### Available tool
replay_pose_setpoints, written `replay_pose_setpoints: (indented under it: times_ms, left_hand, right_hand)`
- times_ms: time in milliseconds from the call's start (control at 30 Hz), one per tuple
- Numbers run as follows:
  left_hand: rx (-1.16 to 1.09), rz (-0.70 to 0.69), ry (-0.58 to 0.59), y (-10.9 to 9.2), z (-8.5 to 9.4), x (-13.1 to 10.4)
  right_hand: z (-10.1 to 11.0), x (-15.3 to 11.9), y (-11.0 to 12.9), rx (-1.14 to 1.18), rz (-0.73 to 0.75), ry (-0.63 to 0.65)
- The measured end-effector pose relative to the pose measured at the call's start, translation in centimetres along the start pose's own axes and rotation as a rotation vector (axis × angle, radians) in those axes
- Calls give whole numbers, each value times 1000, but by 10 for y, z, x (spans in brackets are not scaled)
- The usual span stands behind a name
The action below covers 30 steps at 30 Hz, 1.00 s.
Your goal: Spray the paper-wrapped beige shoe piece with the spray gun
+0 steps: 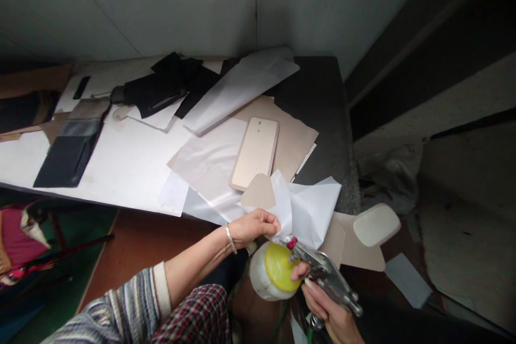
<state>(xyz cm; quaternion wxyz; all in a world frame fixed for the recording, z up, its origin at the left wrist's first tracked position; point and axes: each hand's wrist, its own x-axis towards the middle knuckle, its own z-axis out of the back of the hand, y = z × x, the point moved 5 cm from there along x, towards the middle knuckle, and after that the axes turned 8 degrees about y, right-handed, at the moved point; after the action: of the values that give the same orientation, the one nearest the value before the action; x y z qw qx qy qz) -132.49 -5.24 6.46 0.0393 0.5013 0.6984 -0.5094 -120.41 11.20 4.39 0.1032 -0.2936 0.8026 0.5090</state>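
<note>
The left hand (253, 226) pinches a crumpled white paper sheet (308, 209) at the worktable's (322, 97) near edge, while the right hand (328, 312) grips a metal spray gun (326, 274) with a yellow-lidded cup (272, 271), its nozzle touching the paper, near a beige rounded panel (256, 153).

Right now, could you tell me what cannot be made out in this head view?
- Spray gun nozzle tip: hidden behind the white paper that the left hand pinches.
- Right hand: wrist cut off by the bottom edge.
- Cup under the yellow lid: contents hidden.
- Dark pieces at the table's far end: too small to identify.
</note>
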Motion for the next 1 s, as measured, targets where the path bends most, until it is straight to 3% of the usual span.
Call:
replay_pose_setpoints:
  times_ms: [133,267,433,600,833,933,1000]
  left_hand:
    - [-72,-19,-5,7,1,3]
    - [-79,-69,-64,5,12,2]
    - [-5,-113,-164,-1,31,-1]
    - [137,-128,-308,7,38,3]
    - [415,-111,-577,27,46,-1]
    - [520,-142,-686,19,42,-18]
    - [570,-188,-731,7,29,-32]
  right_hand:
    - [2,-1,-2,13,6,13]
    - [9,-9,-5,58,-1,-3]
    - [14,-23,-1,138,-4,26]
    - [16,-43,4,262,0,48]
    - [11,-85,14,374,44,21]
    - [7,-114,15,367,47,-63]
    - [6,-140,12,347,67,-139]
